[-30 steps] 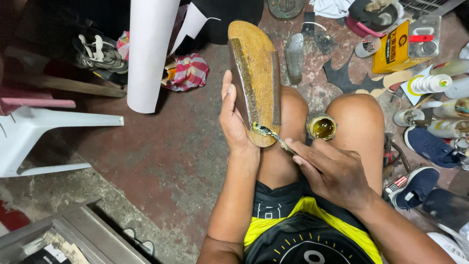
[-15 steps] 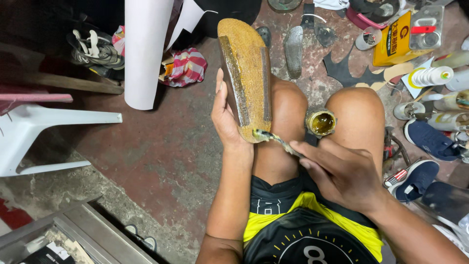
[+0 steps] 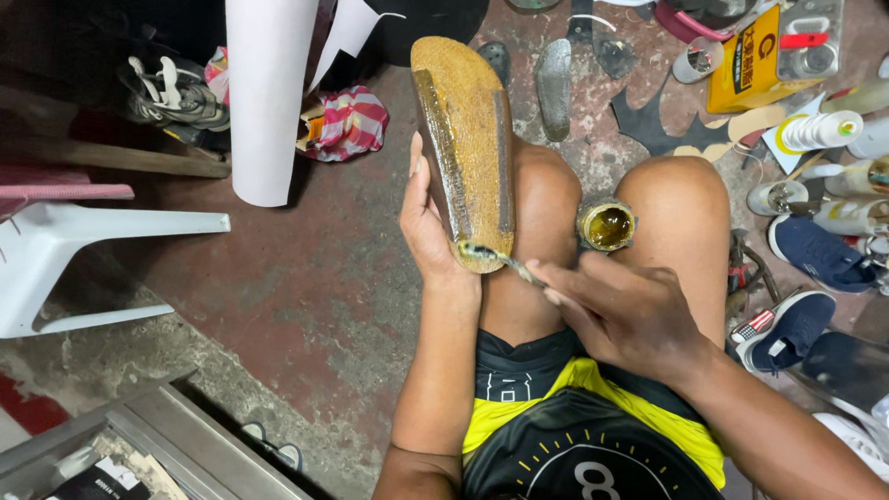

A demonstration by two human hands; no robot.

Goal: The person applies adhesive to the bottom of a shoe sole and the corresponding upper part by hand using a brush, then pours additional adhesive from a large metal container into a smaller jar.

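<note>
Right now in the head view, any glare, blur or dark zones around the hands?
Head view: sharp on the left hand and the shoe sole it holds; the right hand, holding a small brush, is slightly soft. Wet glue gives glare along the sole's edges and in the glue tin. The top-left corner is in deep shadow; the white roll is bright but not blown out.

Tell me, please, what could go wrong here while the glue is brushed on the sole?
1. The open glue can sits wedged between the knees; a leg movement could tip it and spill glue.
2. The left hand grips the sole right beside the wet, shiny edge, so its fingers may get glued.
3. The brush in the right hand works at the sole's near end, above the bare thigh; glue might drip on skin.
</note>
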